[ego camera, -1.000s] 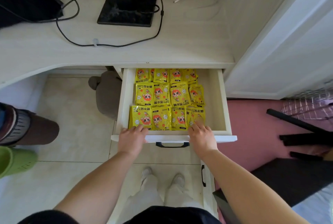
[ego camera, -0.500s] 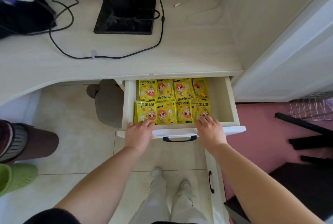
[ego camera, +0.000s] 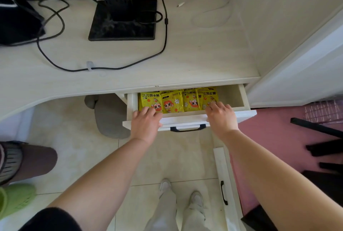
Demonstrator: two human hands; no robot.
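Observation:
A white drawer (ego camera: 185,119) under the desk stands a little way out, with a dark handle (ego camera: 188,129) on its front. Inside, one row of yellow cartoon snack packets (ego camera: 176,101) shows; the rest lies hidden under the desktop. My left hand (ego camera: 145,122) rests over the drawer's front edge at the left, fingertips touching a packet. My right hand (ego camera: 220,114) rests over the front edge at the right, fingers reaching onto the rightmost packet.
The pale desk (ego camera: 130,59) carries a black monitor stand (ego camera: 122,20), black cables (ego camera: 55,32) and a white cable (ego camera: 211,7). A grey stool (ego camera: 109,115) sits left of the drawer. Another person's shoes (ego camera: 22,162) are at the left. A lower drawer front (ego camera: 225,184) juts out beneath.
The drawer has slid in under the desk, from three visible rows of packets to one. Both hands moved forward with its front edge.

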